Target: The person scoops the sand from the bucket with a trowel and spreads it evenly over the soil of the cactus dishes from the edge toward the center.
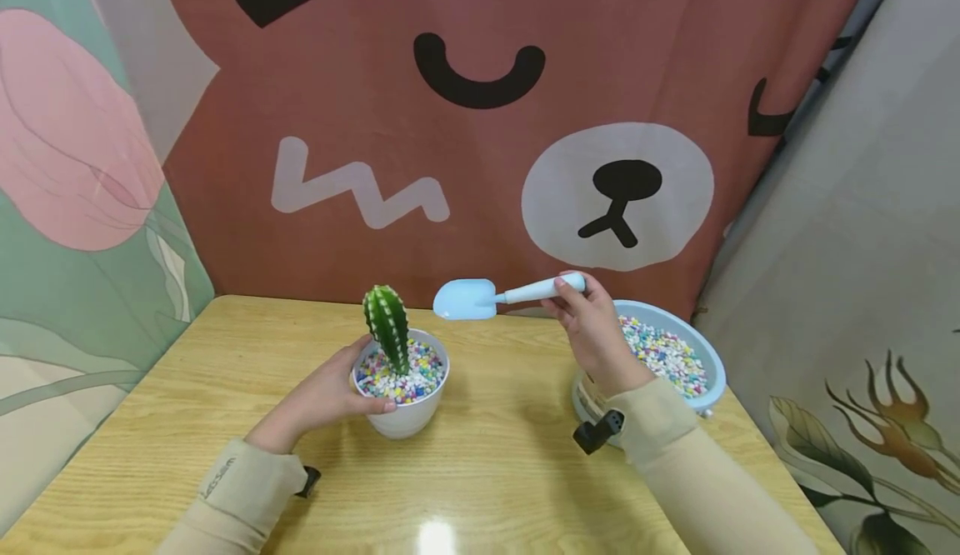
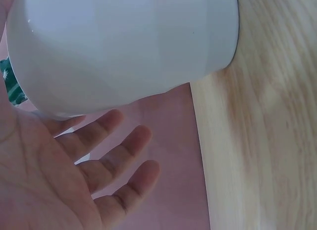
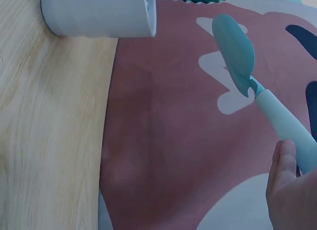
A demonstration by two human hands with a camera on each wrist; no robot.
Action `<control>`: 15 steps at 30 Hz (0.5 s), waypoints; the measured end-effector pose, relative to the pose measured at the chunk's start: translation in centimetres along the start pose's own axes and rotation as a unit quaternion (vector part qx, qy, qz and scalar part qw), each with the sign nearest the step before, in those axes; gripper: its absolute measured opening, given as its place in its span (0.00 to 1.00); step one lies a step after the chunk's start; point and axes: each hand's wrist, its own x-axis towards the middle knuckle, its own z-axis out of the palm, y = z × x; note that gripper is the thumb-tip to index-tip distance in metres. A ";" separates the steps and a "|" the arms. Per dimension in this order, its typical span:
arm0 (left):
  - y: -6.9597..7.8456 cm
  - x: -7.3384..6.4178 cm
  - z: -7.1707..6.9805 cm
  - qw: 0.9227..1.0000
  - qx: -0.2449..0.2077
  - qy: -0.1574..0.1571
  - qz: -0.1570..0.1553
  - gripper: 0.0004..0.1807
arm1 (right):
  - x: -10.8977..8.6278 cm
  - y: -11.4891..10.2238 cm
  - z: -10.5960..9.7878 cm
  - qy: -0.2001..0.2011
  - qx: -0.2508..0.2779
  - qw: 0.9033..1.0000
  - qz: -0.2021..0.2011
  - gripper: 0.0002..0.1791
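A green cactus point(image 1: 387, 330) stands leaning slightly in a white flowerpot point(image 1: 405, 422) filled with colourful pebbles point(image 1: 420, 376). My left hand point(image 1: 322, 397) holds the pot from its left side, thumb along the front near the rim. In the left wrist view its other fingers point(image 2: 114, 165) reach loosely past the white wall. A light blue trowel point(image 1: 465, 299) is in my right hand point(image 1: 596, 334), gripped by the handle. Its blade points left, raised above the table just right of the cactus. The right wrist view shows the trowel point(image 3: 235, 51) with no pebbles visible on the blade.
Behind my right hand and sleeve, a light blue basin point(image 1: 716, 363) of multicoloured pebbles stands at the table's right side, partly hidden. A few pebbles lie beside it. The wooden table point(image 1: 480, 472) ends at a fabric backdrop point(image 1: 480, 230) printed with a bear.
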 end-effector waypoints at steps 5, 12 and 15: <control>-0.2 0.0 0.1 1.000 -0.001 -0.004 -0.011 0.66 | -0.8 -0.8 -1.9 0.028 0.018 0.999 0.008 0.02; -0.3 0.1 0.0 1.000 0.002 -0.004 -0.009 0.66 | -2.3 -2.2 -5.4 0.085 0.063 0.994 0.012 0.02; -0.2 0.1 0.0 1.000 0.001 -0.007 -0.013 0.66 | -3.1 -2.5 -6.7 0.108 0.080 0.991 0.011 0.02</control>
